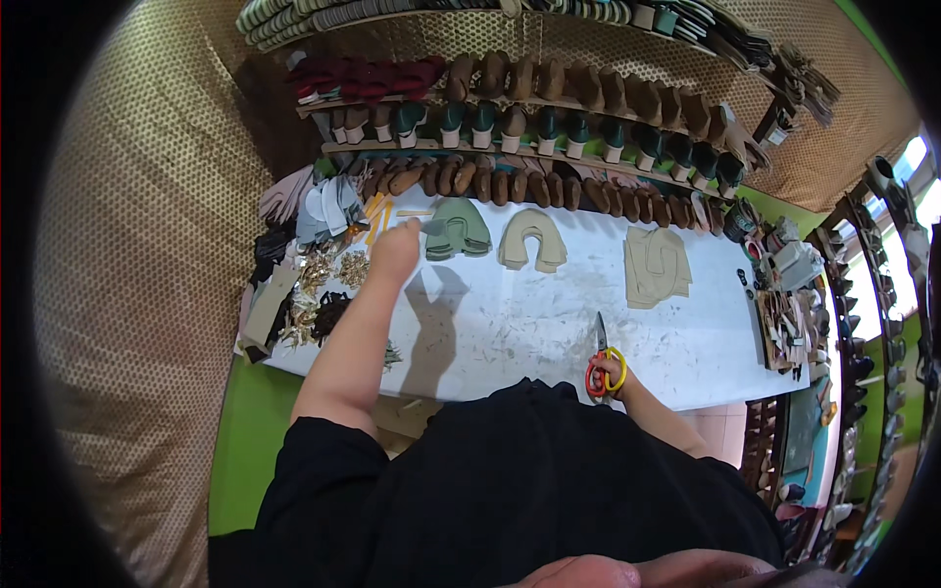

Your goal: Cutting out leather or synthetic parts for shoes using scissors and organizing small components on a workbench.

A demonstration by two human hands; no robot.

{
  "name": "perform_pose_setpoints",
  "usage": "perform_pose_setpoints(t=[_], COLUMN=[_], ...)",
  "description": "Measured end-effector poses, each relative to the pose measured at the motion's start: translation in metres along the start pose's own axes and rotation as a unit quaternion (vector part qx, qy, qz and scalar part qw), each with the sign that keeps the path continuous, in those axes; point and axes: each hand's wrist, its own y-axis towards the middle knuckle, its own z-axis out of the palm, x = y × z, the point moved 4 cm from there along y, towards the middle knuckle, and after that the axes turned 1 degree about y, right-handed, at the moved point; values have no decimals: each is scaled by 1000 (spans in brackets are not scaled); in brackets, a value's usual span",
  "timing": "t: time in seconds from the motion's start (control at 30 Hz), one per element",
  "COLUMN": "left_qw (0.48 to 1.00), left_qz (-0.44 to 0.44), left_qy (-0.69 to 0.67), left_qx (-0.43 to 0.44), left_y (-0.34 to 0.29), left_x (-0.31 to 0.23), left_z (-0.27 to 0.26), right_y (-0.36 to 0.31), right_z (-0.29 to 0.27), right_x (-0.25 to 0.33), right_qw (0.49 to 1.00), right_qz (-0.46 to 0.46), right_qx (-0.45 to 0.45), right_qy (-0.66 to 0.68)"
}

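My right hand (610, 368) is closed around the handles of a pair of scissors (601, 333), one loop red and one yellow, at the table's near edge. The blades point away from me. My left hand (396, 251) reaches to the far left part of the table, with fingers drawn together beside a stack of green U-shaped pieces (457, 218). A grey-green edge shows at its fingertips, but I cannot make out what it holds. Yellow strips (376, 218) lie just past this hand. Right of the green stack is a beige U-shaped stack (532, 227).
Further right on the white table (549, 309) lie flat beige cut pieces (655, 267). Gold and dark small parts (314, 269) are heaped at the left. Racks of brown shoe forms (510, 186) line the back. A box of strips (781, 328) stands at the right edge.
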Motion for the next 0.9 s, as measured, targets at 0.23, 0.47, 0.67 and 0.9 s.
perform_pose_setpoints(t=[0.23,0.47,0.67,0.9], left_qw=[985,973,954,933], left_qz=[135,152,190,290], left_qy=[-11,-91,-124,-158], left_qx=[109,149,197,142], left_y=[-108,-177,-174,-185], left_x=[-110,-156,-151,-136], left_z=[102,149,161,172], right_y=[3,5,1,3], right_z=[-4,-8,-4,-9], right_x=[2,2,3,-1], right_qw=[999,997,997,997], right_qz=[25,39,58,57], right_qx=[45,63,48,37], right_qy=[13,-6,21,21])
